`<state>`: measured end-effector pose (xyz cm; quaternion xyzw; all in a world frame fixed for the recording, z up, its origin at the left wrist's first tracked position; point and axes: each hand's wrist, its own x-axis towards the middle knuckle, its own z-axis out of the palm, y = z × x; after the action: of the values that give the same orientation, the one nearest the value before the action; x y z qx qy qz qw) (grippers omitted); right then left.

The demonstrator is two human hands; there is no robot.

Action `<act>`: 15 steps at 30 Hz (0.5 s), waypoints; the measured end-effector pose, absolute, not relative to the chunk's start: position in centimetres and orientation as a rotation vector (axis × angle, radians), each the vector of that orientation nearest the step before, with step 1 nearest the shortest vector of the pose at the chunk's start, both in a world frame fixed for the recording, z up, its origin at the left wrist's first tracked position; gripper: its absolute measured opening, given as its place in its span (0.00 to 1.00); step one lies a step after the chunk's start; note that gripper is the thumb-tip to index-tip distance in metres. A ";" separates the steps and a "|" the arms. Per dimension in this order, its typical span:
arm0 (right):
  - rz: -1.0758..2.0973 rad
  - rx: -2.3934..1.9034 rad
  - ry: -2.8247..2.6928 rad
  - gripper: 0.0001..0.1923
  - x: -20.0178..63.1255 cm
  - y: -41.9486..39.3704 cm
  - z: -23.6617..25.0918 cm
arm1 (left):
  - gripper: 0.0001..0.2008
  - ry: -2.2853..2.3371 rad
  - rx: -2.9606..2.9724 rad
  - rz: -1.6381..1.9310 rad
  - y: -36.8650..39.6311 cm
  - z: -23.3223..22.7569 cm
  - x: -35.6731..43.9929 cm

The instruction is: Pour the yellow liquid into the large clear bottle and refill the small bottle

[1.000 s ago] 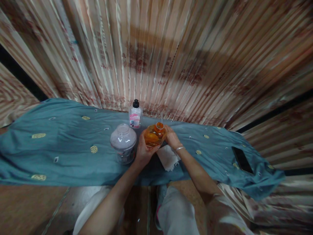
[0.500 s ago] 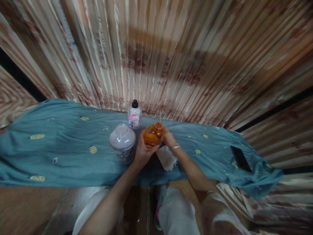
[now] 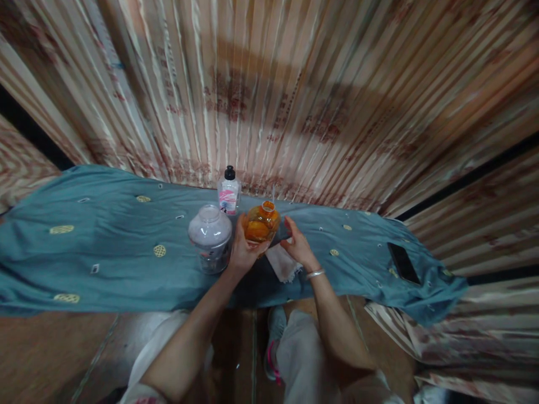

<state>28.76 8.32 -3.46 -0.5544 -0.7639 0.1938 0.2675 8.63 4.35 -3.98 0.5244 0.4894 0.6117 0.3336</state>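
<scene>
My left hand [image 3: 245, 247] is closed round the left side and base of an orange see-through jar [image 3: 260, 225], whose round mouth is uncovered. Just right of the jar, my right hand [image 3: 298, 242] is apart from it, fingers spread and nothing in them. Below that hand a pale cloth [image 3: 283, 262] with a frayed edge lies on the table. Close to my left wrist stands a large clear plastic jar [image 3: 209, 238]. Behind them is a clear bottle [image 3: 229, 193] with a black cap and a pink-and-white label. A thin pale upright stick shows behind the orange jar.
A blue-green patterned cloth [image 3: 118, 252] covers the long narrow table. Near its right end lies a black phone [image 3: 403, 263]. A striped curtain [image 3: 269, 101] hangs right behind the table, and black bars run at both sides.
My right hand has let go of the orange jar and moved away to the right, its fingers opening. My left hand still holds the jar. The view has shifted slightly.
</scene>
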 end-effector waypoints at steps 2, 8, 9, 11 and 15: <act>0.690 -1.392 -2.022 0.50 28.3 7.0 -3.1 | 0.53 1.277 1.355 1.572 4.2 -3.7 8.5; 0.914 -1.186 -1.781 0.52 24.4 4.7 -2.6 | 0.53 1.262 1.374 1.527 3.8 -3.1 8.1; 0.942 -1.169 -1.738 0.51 23.8 4.6 -2.7 | 0.53 1.273 1.382 1.523 3.7 -3.2 8.1; 0.995 -1.126 -1.679 0.50 22.9 4.4 -3.0 | 0.54 1.296 1.413 1.524 3.1 -3.5 8.0; 1.092 -1.095 -1.619 0.44 22.0 4.7 -3.9 | 0.56 1.299 1.546 1.506 1.0 -4.7 7.9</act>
<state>22.03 4.66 -3.88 -0.4402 -0.6507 0.4390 0.4359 7.85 1.05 -4.74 0.5841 0.4910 0.5692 0.3062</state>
